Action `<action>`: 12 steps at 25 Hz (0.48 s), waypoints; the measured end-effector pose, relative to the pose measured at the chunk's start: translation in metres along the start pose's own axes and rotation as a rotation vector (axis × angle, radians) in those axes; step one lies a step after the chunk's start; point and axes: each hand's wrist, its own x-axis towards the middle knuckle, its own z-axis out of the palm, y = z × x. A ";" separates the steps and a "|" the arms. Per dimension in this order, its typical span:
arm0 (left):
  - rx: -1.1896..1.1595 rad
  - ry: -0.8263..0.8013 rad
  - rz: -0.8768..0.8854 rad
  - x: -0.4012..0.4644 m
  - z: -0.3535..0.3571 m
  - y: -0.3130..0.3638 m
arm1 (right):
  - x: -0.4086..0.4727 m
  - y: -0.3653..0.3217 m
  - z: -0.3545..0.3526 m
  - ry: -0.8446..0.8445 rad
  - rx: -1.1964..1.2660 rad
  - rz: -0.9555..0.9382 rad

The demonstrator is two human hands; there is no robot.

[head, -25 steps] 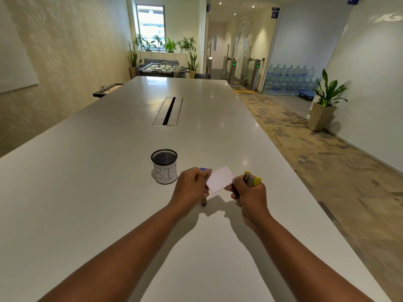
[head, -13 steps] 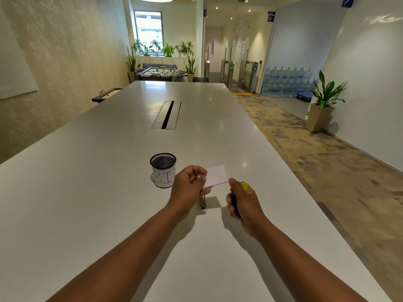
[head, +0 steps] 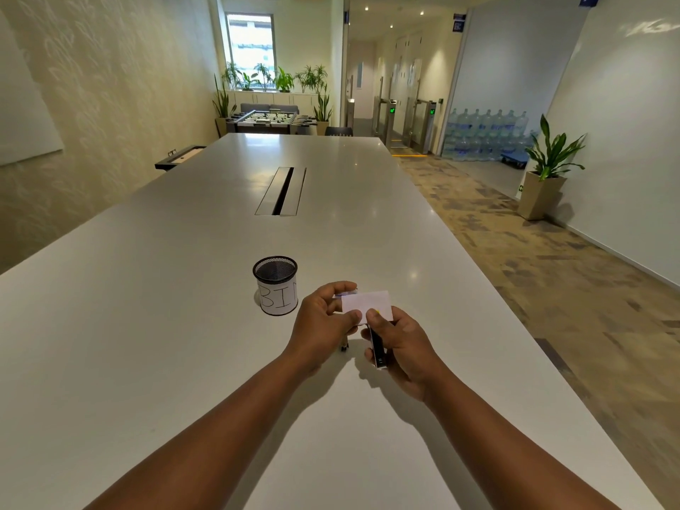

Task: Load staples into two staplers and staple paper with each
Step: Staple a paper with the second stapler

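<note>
While our left hand (head: 323, 318) pinches the paper slip (head: 368, 305), our right hand (head: 401, 344), at 3 o'clock, grips the stapler (head: 377, 349) for stapling.

Bright, even indoor light, soft arm shadows, tabletop (head: 184, 325) glare, wide-angle edge bending.

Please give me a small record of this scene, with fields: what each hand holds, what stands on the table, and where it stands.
left hand: pinches a small white paper by its left edge
right hand: grips a black stapler, thumb on top
stapler tip: at the paper's lower edge
cup: black mesh, label reads BIN, left of the hands
table: white
</note>
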 end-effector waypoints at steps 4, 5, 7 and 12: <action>-0.003 0.030 -0.012 0.000 -0.001 -0.001 | 0.007 0.001 0.002 0.043 0.014 0.005; -0.005 0.034 -0.026 0.001 -0.001 -0.001 | 0.009 0.001 0.002 0.048 0.014 0.007; 0.001 0.031 -0.042 0.002 -0.001 0.000 | 0.012 0.001 0.003 0.051 0.020 0.009; 0.108 0.014 -0.027 0.006 -0.007 0.004 | 0.016 0.003 0.003 0.052 0.020 0.013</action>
